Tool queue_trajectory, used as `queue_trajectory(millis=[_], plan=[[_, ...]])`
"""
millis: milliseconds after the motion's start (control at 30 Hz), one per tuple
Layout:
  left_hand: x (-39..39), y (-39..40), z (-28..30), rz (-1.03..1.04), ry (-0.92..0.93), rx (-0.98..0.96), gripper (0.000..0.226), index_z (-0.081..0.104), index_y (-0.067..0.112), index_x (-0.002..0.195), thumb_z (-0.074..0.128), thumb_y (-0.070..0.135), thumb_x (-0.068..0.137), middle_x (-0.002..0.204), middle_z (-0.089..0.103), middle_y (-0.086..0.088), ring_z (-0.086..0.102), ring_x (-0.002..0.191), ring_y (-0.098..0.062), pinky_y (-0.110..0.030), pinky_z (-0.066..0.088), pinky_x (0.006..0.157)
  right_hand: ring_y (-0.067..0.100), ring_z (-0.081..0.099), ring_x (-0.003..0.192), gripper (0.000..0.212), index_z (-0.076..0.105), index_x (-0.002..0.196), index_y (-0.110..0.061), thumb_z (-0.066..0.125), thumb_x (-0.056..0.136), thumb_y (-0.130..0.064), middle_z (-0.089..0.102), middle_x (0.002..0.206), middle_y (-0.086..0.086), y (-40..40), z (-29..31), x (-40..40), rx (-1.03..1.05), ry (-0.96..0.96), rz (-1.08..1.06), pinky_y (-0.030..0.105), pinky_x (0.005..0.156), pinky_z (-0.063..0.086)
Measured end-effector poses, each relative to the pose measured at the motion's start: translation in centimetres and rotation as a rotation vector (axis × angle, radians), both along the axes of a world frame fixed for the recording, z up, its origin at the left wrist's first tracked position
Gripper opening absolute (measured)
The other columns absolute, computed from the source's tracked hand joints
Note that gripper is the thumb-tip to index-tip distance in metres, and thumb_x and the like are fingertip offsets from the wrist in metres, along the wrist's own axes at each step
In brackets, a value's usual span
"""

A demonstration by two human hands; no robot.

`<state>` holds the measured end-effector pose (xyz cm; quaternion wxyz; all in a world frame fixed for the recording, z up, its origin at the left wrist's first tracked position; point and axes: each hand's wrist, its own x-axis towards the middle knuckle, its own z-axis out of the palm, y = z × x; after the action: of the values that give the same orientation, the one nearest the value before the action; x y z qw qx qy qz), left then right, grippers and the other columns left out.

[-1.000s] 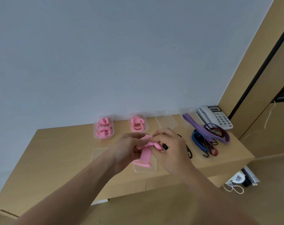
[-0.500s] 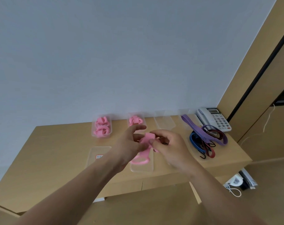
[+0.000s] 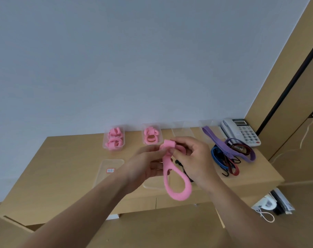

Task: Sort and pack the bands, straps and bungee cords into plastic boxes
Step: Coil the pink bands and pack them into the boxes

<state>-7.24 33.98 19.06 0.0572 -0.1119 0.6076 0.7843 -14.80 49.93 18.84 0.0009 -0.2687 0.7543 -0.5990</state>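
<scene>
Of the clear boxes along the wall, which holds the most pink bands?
The leftmost box: packed with pink rolls front to back. The next box holds fewer, and those further right look empty.

The right hand [image 3: 193,158] covers most of a black cord [image 3: 179,162] and the far end of the pink band [image 3: 177,183]. A clear lid [image 3: 152,183] under the hands is half hidden. Print on the sticker [image 3: 110,170] left of the band is unreadable. Both forearms run off the bottom edge.
</scene>
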Motion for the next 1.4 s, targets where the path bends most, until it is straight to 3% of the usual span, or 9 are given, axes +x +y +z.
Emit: queue_trajectory(millis=[233, 400, 633, 800, 933, 1067, 1167, 1233, 1400], plan=[[-0.5, 0.5, -0.1, 0.07, 0.012, 0.09, 0.028, 0.067, 0.004, 0.122, 0.067, 0.013, 0.096, 0.116, 0.071, -0.026, 0.071, 0.099, -0.039, -0.046, 0.06, 0.089, 0.006, 0.067, 0.088, 0.031, 0.08, 0.098, -0.016, 0.081, 0.075, 0.004, 0.072, 0.097, -0.008, 0.3, -0.4, 0.4, 0.031, 0.239, -0.058, 0.014, 0.072, 0.051], [-0.9, 0.6, -0.1, 0.129, -0.005, 0.2, 0.033, 0.065, -0.001, 0.122, 0.07, 0.0, 0.09, 0.118, 0.069, -0.029, 0.07, 0.106, -0.043, -0.044, 0.06, 0.087, 0.015, 0.07, 0.083, 0.032, 0.08, 0.091, -0.012, 0.08, 0.069, 0.012, 0.074, 0.093, 0.0, 0.5, -0.4, 0.1, 0.009, 0.374, -0.094, 0.025, 0.07, 0.056], [-1.5, 1.0, 0.0, 0.126, -0.048, 0.262, 0.021, 0.077, 0.0, 0.105, 0.068, 0.008, 0.087, 0.11, 0.073, -0.022, 0.072, 0.094, -0.031, -0.041, 0.06, 0.09, 0.012, 0.067, 0.084, 0.028, 0.08, 0.096, -0.009, 0.085, 0.072, 0.005, 0.071, 0.097, 0.001, 0.9, -0.3, -0.9, 0.122, 0.532, -0.025, 0.024, 0.075, 0.057], [-1.8, 0.8, 0.0, 0.149, -0.068, 0.272, 0.026, 0.068, -0.005, 0.115, 0.066, 0.0, 0.09, 0.108, 0.073, -0.025, 0.073, 0.092, -0.033, -0.041, 0.061, 0.087, 0.017, 0.066, 0.09, 0.027, 0.081, 0.095, -0.012, 0.083, 0.074, 0.004, 0.07, 0.098, 0.001, 1.4, 0.0, -0.8, 0.191, 0.572, 0.059, 0.024, 0.078, 0.053], [-1.9, 0.2, -0.2, 0.191, -0.06, 0.253, 0.042, 0.057, -0.004, 0.126, 0.063, -0.016, 0.086, 0.107, 0.072, -0.027, 0.074, 0.089, -0.036, -0.042, 0.063, 0.078, 0.01, 0.064, 0.095, 0.019, 0.081, 0.091, -0.014, 0.082, 0.077, -0.001, 0.069, 0.1, -0.005, 1.1, 0.2, -0.9, 0.185, 0.469, 0.067, 0.019, 0.082, 0.049], [-2.0, -0.7, 0.1, 0.167, 0.005, 0.053, 0.055, 0.058, 0.005, 0.131, 0.063, -0.023, 0.084, 0.12, 0.067, -0.03, 0.072, 0.094, -0.036, -0.049, 0.061, 0.086, -0.003, 0.061, 0.103, 0.044, 0.068, 0.116, -0.038, 0.081, 0.081, -0.015, 0.061, 0.115, -0.018, 0.1, 0.5, -1.0, 0.147, 0.113, 0.025, 0.013, 0.087, 0.05], [-1.9, -1.6, 0.2, 0.181, 0.025, -0.101, 0.064, 0.059, 0.014, 0.13, 0.066, -0.023, 0.079, 0.119, 0.067, -0.025, 0.069, 0.105, -0.041, -0.053, 0.055, 0.098, 0.004, 0.069, 0.092, 0.039, 0.069, 0.104, -0.047, 0.081, 0.083, -0.017, 0.07, 0.099, -0.018, -0.9, 0.6, -1.0, 0.087, -0.198, 0.142, 0.02, 0.074, 0.056], [-1.7, -2.0, 0.0, 0.188, 0.028, -0.122, 0.066, 0.06, 0.016, 0.129, 0.068, -0.023, 0.076, 0.12, 0.067, -0.022, 0.068, 0.108, -0.042, -0.051, 0.056, 0.097, 0.01, 0.071, 0.087, 0.03, 0.074, 0.097, -0.04, 0.082, 0.08, -0.016, 0.074, 0.092, -0.01, -1.3, 0.4, -1.1, 0.106, -0.192, 0.143, 0.023, 0.073, 0.057], [-0.6, -3.8, -0.5, 0.125, -0.051, -0.107, 0.052, 0.067, 0.015, 0.121, 0.082, 0.017, 0.072, 0.116, 0.072, -0.012, 0.073, 0.097, -0.032, -0.051, 0.059, 0.091, 0.011, 0.071, 0.088, 0.029, 0.075, 0.094, -0.033, 0.081, 0.079, -0.009, 0.073, 0.092, -0.009, -2.9, 0.6, -0.7, 0.047, -0.161, 0.081, 0.026, 0.075, 0.059]])
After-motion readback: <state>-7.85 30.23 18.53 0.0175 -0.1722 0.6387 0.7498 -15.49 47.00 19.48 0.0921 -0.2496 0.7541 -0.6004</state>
